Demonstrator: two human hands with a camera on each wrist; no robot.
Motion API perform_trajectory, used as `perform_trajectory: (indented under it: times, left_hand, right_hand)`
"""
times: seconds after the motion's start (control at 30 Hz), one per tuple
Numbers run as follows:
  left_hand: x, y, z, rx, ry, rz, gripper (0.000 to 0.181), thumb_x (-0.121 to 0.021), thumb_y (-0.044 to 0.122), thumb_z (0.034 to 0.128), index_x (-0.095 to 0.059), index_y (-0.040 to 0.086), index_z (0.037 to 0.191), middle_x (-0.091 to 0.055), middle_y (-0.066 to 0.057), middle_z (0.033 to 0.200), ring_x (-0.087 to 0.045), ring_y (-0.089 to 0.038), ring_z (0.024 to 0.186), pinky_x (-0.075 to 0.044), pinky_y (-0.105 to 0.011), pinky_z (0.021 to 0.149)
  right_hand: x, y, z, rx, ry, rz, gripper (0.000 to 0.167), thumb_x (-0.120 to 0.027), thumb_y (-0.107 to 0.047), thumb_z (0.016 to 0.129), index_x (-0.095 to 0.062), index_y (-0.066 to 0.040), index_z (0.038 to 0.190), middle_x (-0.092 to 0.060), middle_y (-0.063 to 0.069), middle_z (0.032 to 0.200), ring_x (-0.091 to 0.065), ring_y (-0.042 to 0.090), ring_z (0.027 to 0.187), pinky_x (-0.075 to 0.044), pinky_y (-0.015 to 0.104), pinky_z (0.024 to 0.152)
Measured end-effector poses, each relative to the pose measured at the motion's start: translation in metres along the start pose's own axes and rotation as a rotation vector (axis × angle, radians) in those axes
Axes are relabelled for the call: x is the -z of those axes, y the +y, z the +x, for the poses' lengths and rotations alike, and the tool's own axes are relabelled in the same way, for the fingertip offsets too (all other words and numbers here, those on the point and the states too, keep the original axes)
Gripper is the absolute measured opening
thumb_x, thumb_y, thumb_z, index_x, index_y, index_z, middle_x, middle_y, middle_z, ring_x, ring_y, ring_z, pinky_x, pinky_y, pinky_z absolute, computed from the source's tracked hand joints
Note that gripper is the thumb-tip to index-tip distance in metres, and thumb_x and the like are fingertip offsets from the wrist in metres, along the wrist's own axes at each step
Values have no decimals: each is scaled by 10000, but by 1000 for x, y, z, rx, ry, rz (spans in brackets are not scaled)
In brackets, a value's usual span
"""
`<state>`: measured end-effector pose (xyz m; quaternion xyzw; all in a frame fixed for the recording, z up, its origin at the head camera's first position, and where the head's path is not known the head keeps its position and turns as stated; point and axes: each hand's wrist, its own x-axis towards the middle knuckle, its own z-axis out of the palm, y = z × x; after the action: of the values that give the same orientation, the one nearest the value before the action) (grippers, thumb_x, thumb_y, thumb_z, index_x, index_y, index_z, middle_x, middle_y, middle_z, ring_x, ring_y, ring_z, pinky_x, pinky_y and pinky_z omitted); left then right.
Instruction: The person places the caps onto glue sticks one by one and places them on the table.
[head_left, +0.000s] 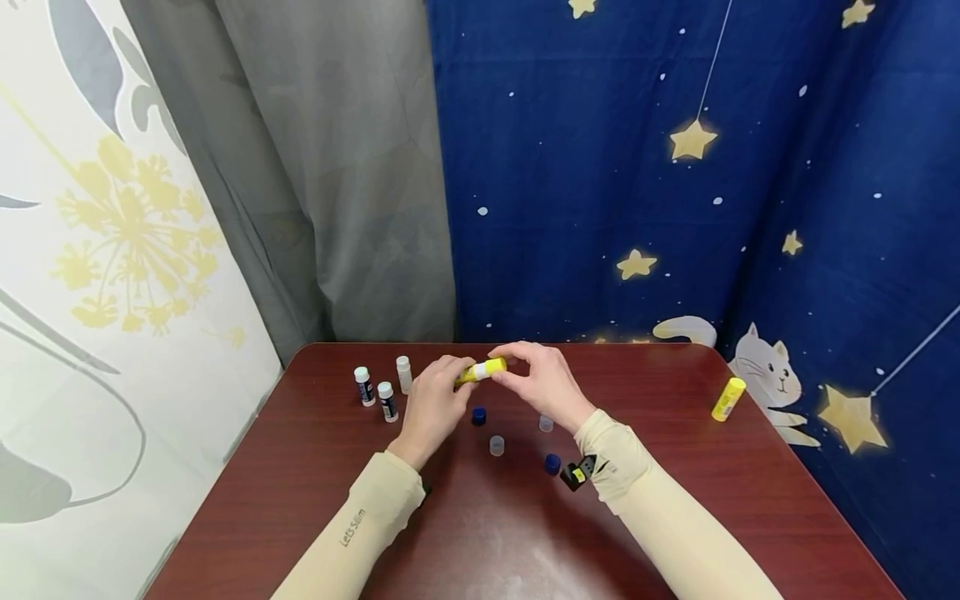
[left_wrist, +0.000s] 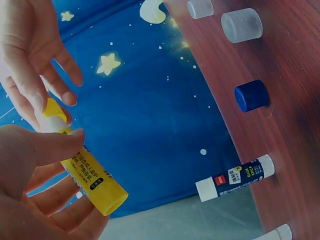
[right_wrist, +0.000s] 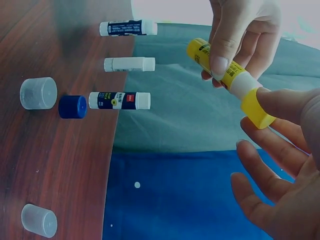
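While left grip [head_left: 435, 398] pinches glue stick [left_wrist: 101, 181], right grip [head_left: 547, 385] its lid [right_wrist: 256, 112], a clear cap [head_left: 546, 425] seems part-hidden.

Table [head_left: 465, 542]: three glue sticks [head_left: 388, 403], ten o'clock; lone tube [head_left: 728, 400], two o'clock; four caps [head_left: 497, 447], centre. Held stick [head_left: 482, 371], between hands [head_left: 435, 400] [head_left: 546, 382].

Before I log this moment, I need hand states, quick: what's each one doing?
Left hand: holding the yellow glue stick.
Right hand: pinching the yellow cap, thumb against fingers.

Grey and starry blue curtains [head_left: 555, 250] hang behind a reddish-brown table [head_left: 300, 517].
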<state>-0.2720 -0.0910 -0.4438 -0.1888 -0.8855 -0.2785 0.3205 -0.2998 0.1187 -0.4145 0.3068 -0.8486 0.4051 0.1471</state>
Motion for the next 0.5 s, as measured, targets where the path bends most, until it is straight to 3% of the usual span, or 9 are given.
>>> perform_trajectory:
  times: [0.13,0.37,0.5]
  left_hand:
    - [0,-1,-1,-12,5,9,312,-838,118,837,-732,122,1130,-667,1,1023,-618,-153,879,-562,-362,819]
    - [-1,-2,-2,-34,19,14,293,-838,116,835,-736,138,1109,-670,0,1010,-629,-162,886,-560,-363,814]
    - [0,-2,-3,-31,14,22,291,-843,121,831,-741,142,1103,-675,5,1009,-636,-159,897,-559,-365,820]
  right_hand:
    - [-1,0,0,-1,1,17,289,-789,-300,893,-729,-265,1174,-689,-135,1139,-631,134,1051,-513,407,936]
    - [-5,-2,0,-3,-7,4,260,-788,-313,894,-723,-326,1145,-680,-172,1131,-617,80,1064,-510,390,948]
    - [-8,-2,-1,-8,-10,14,259,-788,-299,895,-730,-292,1147,-683,-155,1134,-639,168,1096,-513,410,956]
